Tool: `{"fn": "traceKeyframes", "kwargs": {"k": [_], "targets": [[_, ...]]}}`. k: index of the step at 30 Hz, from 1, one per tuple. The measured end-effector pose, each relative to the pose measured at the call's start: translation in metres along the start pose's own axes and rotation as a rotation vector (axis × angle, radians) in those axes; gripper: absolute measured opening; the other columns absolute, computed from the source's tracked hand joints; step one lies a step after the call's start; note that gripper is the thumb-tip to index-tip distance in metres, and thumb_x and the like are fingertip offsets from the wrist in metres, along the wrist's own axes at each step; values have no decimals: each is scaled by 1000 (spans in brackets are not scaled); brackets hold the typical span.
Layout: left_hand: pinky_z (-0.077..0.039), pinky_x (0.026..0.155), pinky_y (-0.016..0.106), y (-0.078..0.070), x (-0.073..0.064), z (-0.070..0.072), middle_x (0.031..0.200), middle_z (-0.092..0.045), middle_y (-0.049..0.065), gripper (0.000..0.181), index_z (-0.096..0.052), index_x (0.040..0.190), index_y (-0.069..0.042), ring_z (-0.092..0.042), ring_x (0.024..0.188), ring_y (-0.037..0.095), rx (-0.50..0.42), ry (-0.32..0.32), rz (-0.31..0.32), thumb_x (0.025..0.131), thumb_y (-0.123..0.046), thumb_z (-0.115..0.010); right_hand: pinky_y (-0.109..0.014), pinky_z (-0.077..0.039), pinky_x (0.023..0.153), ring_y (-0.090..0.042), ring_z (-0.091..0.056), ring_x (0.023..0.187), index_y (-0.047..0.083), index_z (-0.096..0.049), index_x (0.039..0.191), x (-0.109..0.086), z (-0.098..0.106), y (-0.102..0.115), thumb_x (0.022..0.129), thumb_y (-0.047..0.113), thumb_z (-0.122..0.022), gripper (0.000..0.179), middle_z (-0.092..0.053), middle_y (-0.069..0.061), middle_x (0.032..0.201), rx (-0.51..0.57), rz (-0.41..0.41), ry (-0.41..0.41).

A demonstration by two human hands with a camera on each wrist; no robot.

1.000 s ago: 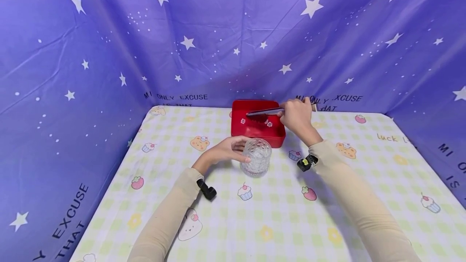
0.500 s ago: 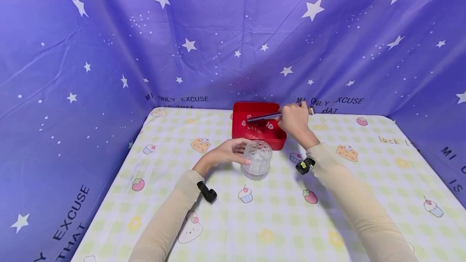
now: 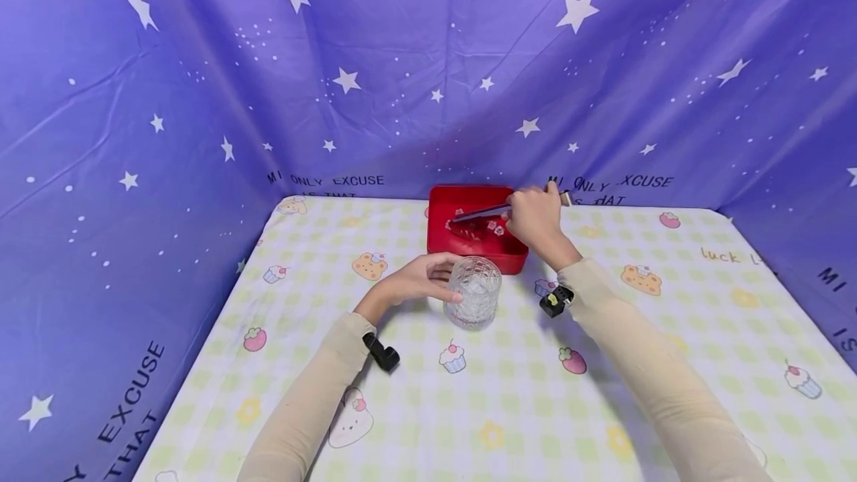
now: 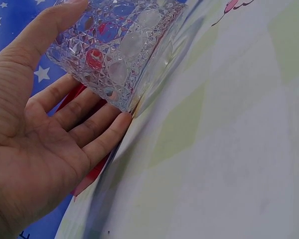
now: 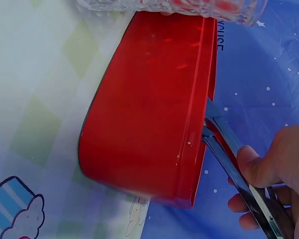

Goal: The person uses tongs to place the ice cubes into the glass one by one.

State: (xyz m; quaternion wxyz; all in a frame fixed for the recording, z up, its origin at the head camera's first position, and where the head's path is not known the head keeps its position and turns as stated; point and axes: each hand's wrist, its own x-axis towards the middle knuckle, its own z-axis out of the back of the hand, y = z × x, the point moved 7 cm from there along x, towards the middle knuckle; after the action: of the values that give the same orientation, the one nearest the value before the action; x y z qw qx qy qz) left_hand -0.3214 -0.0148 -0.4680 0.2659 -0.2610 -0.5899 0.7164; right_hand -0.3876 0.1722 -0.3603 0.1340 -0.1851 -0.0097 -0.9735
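A clear cut-glass tumbler [image 3: 478, 303] stands upright on the table, with whitish content that I cannot make out. My left hand [image 3: 418, 279] holds it from the left, thumb on the near side and fingers at the far side. In the left wrist view the hand [image 4: 55, 134] touches the glass [image 4: 114, 55] with thumb and fingertips. My right hand [image 3: 537, 220] grips metal tongs [image 3: 482, 213], whose tips reach inside a red rectangular box [image 3: 509, 262]. In the right wrist view the box wall hides the tips of the tongs [image 5: 246, 184].
Small pink-white flower shapes [image 3: 498, 230] show on the floor of the box. A checked tablecloth [image 3: 535, 422] with printed cakes and animals covers the table. Purple star-patterned curtains [image 3: 402, 36] enclose the back and sides.
My right hand has shifted slightly left, and the tongs have tipped lower into the red box. The left hand and the tumbler have stayed nearly in place.
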Motion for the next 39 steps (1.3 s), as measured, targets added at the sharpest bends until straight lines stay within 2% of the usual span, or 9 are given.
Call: {"fn": "traceKeyframes", "kwargs": {"k": [12,20,29,33,39], "targets": [[-48,113,33,-1,-1,-1,144,-58,11,65,-53,146,-9,-54,133,24,6,-9,6,86,-3,-78,-52,-42,82,-34,-62,73,7,-74,75,-1,4,8,82,15,-74,11,-70,-13,75,-29,18,-66],[-48,114,33,-1,-2,-2,148,-55,10,66,-52,146,-9,-52,137,27,8,-14,23,86,-6,-79,-51,-43,80,-33,-61,71,8,-72,71,-2,5,12,83,15,-73,14,-69,-13,72,-44,22,-77],[-48,113,33,2,-2,-2,146,-56,11,65,-53,145,-9,-53,135,26,5,-9,22,86,-7,-79,-50,-42,81,-32,-60,69,9,-70,68,-4,5,12,84,12,-69,16,-68,-11,70,-44,9,-87],[-48,113,33,1,-2,-1,145,-57,11,65,-53,145,-9,-53,135,25,1,-8,15,86,-6,-79,-51,-42,83,-32,-60,70,9,-72,69,-5,4,11,83,13,-72,14,-68,-11,70,-36,0,-89],[-49,113,33,-1,-1,-1,144,-58,12,64,-53,145,-9,-54,133,25,-7,1,-2,86,-7,-79,-51,-42,81,-32,-61,69,9,-74,70,-5,6,10,83,13,-72,14,-67,-11,68,-26,14,-125]]}}
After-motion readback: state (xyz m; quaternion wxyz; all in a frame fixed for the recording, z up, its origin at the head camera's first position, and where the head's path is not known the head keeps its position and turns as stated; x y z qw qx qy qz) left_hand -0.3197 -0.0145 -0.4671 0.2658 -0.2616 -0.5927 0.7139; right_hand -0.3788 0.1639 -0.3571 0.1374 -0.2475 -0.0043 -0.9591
